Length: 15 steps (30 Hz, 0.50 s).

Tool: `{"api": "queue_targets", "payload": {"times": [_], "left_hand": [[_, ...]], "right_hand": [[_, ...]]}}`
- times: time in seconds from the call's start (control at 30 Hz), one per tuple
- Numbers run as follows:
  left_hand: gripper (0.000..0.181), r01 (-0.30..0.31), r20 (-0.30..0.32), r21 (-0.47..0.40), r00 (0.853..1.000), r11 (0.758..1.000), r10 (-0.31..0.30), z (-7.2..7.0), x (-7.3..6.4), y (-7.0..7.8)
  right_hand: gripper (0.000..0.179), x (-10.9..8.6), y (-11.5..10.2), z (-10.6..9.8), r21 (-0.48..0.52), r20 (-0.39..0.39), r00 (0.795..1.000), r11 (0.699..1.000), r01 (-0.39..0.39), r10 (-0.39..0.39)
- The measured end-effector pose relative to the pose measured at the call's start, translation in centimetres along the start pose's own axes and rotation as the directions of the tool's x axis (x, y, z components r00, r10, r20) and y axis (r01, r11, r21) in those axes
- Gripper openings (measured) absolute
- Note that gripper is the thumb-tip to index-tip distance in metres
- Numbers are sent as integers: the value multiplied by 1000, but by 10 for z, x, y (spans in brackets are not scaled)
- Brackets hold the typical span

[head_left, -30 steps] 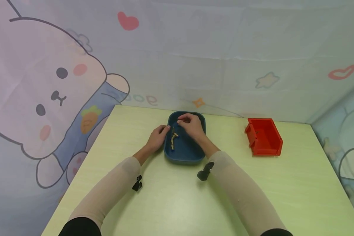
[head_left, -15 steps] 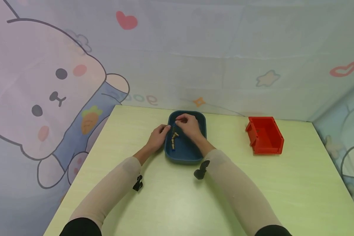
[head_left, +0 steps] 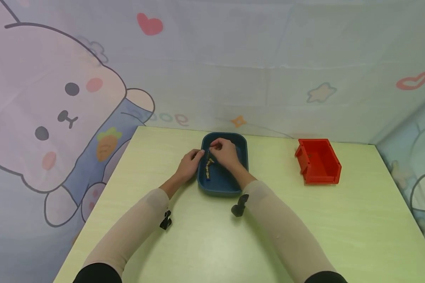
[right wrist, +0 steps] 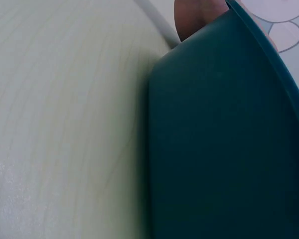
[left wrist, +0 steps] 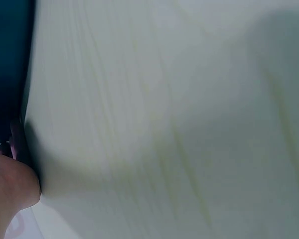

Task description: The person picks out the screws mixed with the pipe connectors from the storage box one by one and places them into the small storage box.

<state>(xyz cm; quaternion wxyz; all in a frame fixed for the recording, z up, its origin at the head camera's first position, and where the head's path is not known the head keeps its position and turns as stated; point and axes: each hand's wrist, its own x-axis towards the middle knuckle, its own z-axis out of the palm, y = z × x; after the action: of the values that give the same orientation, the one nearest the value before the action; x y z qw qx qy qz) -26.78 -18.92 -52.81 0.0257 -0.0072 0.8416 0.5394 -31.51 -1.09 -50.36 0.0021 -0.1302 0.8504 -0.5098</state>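
Two hands: left hand (head_left: 189, 165) grips blue tray (head_left: 222, 181) at ten o'clock.
Right hand (head_left: 226, 152): fingertips drawn together; I can't tell if they pinch anything.
Brass fittings (head_left: 207, 169): in tray, six o'clock from right fingertips, long axis twelve-to-six.

Faint lettering (head_left: 166, 117) runs low across the printed backdrop (head_left: 205, 86), just beside the cartoon animal's paw (head_left: 140, 100), as seen on my remote feed from the head camera; I make out an "o", but cannot read the full word.
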Motion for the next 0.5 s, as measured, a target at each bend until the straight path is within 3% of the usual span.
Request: {"api": "queue_targets", "payload": {"times": [0.27,0.5], "left_hand": [[56,-13,-2,-8,1000,1000,13,0,0,0],[55,-16,10,-7,1000,1000,16,-1,1,-2]], "right_hand": [[15,2,4,3,-124,25,998,991,60,-57],[19,4,7,5,-187,53,998,981,45,-36]]}}
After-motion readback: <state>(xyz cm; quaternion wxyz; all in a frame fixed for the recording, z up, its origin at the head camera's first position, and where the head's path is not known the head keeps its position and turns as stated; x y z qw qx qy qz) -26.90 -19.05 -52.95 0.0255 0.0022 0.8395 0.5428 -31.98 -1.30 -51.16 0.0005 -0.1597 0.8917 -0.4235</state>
